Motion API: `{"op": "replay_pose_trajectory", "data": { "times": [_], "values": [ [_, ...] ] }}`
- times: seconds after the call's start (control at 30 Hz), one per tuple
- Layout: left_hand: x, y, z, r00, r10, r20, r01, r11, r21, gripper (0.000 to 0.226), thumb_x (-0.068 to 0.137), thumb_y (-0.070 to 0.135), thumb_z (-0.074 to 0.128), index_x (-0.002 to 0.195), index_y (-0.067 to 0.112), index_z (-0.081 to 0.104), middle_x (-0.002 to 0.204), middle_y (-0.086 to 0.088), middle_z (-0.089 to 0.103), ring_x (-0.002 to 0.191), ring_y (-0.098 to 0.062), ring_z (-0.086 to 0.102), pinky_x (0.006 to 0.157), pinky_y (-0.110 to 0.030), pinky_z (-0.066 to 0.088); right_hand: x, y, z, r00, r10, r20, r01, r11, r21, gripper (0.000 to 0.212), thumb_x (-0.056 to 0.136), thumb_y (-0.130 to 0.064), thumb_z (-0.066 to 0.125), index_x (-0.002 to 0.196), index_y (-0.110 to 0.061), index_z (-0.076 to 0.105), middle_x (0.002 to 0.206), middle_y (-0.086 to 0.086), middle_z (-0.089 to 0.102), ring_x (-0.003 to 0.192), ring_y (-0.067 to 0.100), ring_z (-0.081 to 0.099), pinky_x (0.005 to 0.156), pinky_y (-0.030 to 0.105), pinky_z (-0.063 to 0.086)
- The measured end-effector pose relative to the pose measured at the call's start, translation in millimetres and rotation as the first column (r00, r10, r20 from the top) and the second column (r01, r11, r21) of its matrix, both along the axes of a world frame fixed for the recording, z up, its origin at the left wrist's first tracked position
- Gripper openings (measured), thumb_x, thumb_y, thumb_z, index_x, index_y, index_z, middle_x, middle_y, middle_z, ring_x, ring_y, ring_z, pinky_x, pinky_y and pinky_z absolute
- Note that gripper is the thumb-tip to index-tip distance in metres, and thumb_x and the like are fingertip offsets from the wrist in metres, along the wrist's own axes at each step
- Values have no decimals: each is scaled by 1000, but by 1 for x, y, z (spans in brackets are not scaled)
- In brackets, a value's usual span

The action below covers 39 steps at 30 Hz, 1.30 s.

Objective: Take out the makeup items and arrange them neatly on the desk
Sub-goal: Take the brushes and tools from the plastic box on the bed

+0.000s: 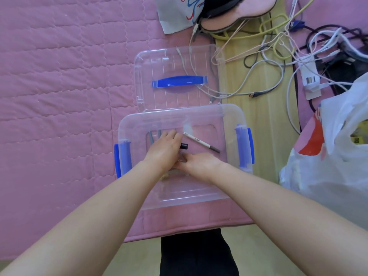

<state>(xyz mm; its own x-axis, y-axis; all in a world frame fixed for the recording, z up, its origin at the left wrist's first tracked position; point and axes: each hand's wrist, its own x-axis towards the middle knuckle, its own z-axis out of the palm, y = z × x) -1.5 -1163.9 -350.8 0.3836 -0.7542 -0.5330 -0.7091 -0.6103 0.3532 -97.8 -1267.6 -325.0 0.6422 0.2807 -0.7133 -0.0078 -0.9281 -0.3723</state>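
**Both hands in the box, gathering the first items**

While your left hand (164, 149) curls round a small black tube (184, 146) and your right hand (199, 163) lies just beside it with fingers bent over something I cannot make out, nothing has left the clear box (235, 116) yet. You are at the take-out step, I judge. Next, lift clear of the wall and set things down on the pink mat (59, 96). A white pencil (200, 142) lies right of centre, its long axis running upper left to lower right, dark tip lower right. The lid (147, 62) lies above.
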Motion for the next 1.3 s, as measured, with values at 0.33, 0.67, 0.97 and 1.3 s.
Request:
{"op": "replay_pose_trajectory", "data": {
  "times": [0.33,0.67,0.97,1.3],
  "values": [
    [-4,2,-8,973,-24,230,11,998,58,21,83,16,59,101,14,48,110,-7,58,107,-29,44,77,-34,32,-17,-14,-13,994,-55,91,77,964,-256,26,96,-12,42,122,-12,42,119,14,44,101,30,56,60,34,32],
    [-9,4,-6,972,-70,224,55,996,73,17,90,11,46,103,17,36,105,-6,61,102,-29,44,78,-35,30,-14,-13,1,990,-139,11,137,958,-252,41,91,-6,47,129,-16,34,119,13,45,104,33,56,65,37,38],
    [-3,-15,8,977,91,-191,-112,989,-101,14,102,18,36,108,8,42,111,-14,46,84,-37,55,74,-51,45,-13,-14,10,991,-131,-28,117,949,-293,44,92,-3,43,134,-14,33,126,18,42,111,34,53,70,37,41],
    [-1,-35,15,1000,-5,-21,5,1000,-23,23,82,27,57,92,16,39,102,-4,56,97,-29,50,68,-36,41,-13,-12,12,985,-147,-86,115,947,-299,60,92,-3,47,146,-13,24,129,18,40,116,38,48,83,48,48]
  ]
}}
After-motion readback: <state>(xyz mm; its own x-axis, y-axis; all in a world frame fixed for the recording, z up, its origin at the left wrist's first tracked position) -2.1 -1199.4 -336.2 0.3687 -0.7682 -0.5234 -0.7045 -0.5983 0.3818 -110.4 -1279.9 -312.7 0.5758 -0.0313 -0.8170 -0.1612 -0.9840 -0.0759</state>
